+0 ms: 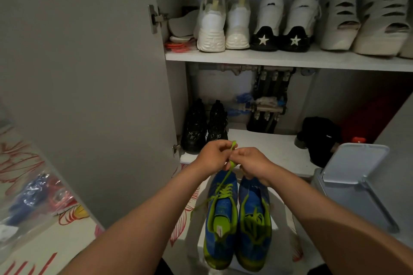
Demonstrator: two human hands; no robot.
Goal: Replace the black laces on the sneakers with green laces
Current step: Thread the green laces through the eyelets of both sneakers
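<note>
One head-worn camera looks forward and down, close above the left hand [211, 156] and right hand [251, 162], facing the open cabinet [288, 60] at twelve o'clock.

Sneakers [223, 206]: blue cloth uppers, matt. Green lace [232, 163]: flat woven cloth. Cabinet door [89, 73]: smooth matt grey board. Hinge [154, 18]: bare metal. Bin [355, 163]: smooth grey plastic. Bag [33, 203]: clear glossy film.

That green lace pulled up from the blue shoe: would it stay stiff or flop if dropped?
Probably floppy: the green lace runs straight only where the left hand and right hand pinch it taut, and a loose stretch droops beside the sneaker. It looks thin and flat, so likely very light and easy to lift.
</note>
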